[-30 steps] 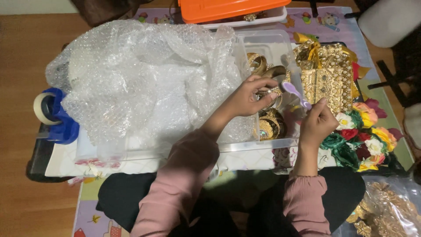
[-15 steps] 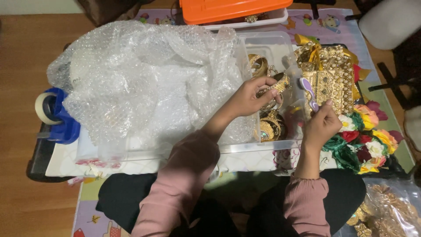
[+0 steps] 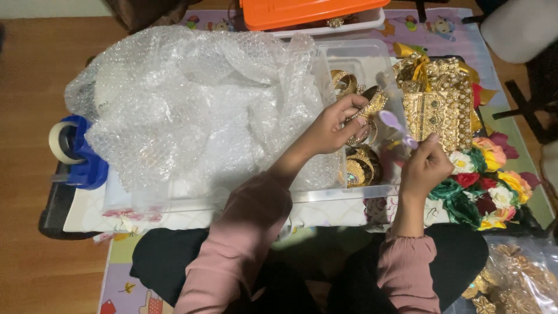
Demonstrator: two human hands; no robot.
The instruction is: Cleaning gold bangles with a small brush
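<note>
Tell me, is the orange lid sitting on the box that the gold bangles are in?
No, the orange lid covers a separate container farther back, while the gold bangles lie in the open clear box.

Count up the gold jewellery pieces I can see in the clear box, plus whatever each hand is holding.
Gold pieces lying in the clear box: 2, one upper bangle and one lower ornament.
Gold bangle in the left hand: 1.
Lilac spoon-shaped tool in the right hand: 1.
Total: 4, though the gold pieces overlap.
</note>
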